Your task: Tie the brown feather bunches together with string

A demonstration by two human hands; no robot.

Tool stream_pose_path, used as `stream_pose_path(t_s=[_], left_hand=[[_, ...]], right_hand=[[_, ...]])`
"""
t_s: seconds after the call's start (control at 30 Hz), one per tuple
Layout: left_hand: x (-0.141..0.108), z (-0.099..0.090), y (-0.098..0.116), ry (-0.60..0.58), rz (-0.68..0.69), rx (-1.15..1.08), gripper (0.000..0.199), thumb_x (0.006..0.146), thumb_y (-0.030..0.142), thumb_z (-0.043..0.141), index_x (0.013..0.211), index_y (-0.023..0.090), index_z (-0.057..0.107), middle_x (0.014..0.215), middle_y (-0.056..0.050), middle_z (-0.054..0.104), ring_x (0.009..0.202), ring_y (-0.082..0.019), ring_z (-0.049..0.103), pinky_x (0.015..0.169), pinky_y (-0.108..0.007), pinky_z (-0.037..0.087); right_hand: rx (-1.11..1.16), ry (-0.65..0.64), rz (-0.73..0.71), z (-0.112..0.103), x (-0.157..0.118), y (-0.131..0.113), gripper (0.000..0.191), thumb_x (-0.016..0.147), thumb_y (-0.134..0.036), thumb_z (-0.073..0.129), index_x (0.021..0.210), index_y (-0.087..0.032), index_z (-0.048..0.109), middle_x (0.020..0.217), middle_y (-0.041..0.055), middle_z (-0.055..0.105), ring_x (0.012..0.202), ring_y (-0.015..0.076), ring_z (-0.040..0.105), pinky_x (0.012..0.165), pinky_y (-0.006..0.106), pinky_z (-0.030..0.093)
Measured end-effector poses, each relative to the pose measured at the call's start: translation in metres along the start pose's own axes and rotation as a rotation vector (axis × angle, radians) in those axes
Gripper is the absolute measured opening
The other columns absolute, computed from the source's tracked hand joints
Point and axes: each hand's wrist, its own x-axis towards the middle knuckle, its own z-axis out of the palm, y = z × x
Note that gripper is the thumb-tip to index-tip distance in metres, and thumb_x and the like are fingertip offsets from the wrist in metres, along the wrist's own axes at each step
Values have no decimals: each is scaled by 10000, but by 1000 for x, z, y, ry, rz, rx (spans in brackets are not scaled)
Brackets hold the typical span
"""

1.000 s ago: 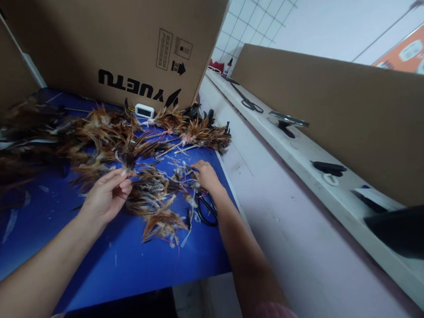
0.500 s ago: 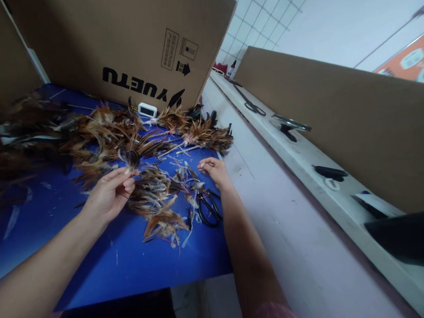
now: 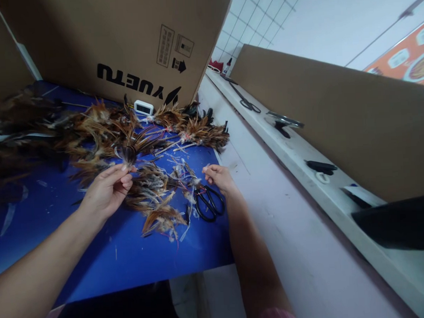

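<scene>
Between its thumb and fingers, my left hand (image 3: 110, 189) pinches a small dark feather tuft (image 3: 129, 154) above the blue table (image 3: 125, 256). My right hand (image 3: 218, 176) is closed in a pinch near the table's right edge; what it holds, if anything, is too small to name. Black-handled scissors (image 3: 209, 203) lie just below it. Loose brown feathers (image 3: 152, 189) and pale scraps lie between the hands. Behind them are bundles of brown feathers (image 3: 204, 132), some tied with red thread.
A large cardboard box (image 3: 133, 40) stands at the back, with a small white display device (image 3: 143, 107) before it. More feathers (image 3: 17, 134) cover the left side. On the ledge at right are another pair of scissors (image 3: 250, 105) and black objects (image 3: 320, 166).
My right hand has moved slightly right and down, away from the feather scraps, and more of the scissors shows. My left hand keeps its pinch on the tuft. The view has shifted a little.
</scene>
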Motion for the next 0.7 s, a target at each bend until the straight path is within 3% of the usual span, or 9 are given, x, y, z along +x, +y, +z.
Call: stream_pose_path(t_s=[0.3,0.5,0.7], left_hand=[[0,1,3,12,12,-9,122,678,-55,632,665,62,662,682,-110,689,440,-35,488,400,-113,422],[0,2,5,15,10,-25,146,695,-56,617,651,78,657,671,-109,685,438,-37,488,401,-114,416],[-2,5,2,31,-10,11,152,685,-48,630,651,96,662,683,-94,698,445,-32,468,414,-113,412]], right_hand=[[-24,32,5,1,-1,4,197,621,-335,726,678,-168,638,485,-39,584,402,70,458,410,201,354],[46,15,-34,12,-4,-1,221,619,-345,726,744,-173,662,662,11,685,582,122,611,527,227,460],[128,-24,-77,31,-17,-19,217,626,-317,716,786,-173,690,634,-8,662,546,100,550,572,238,456]])
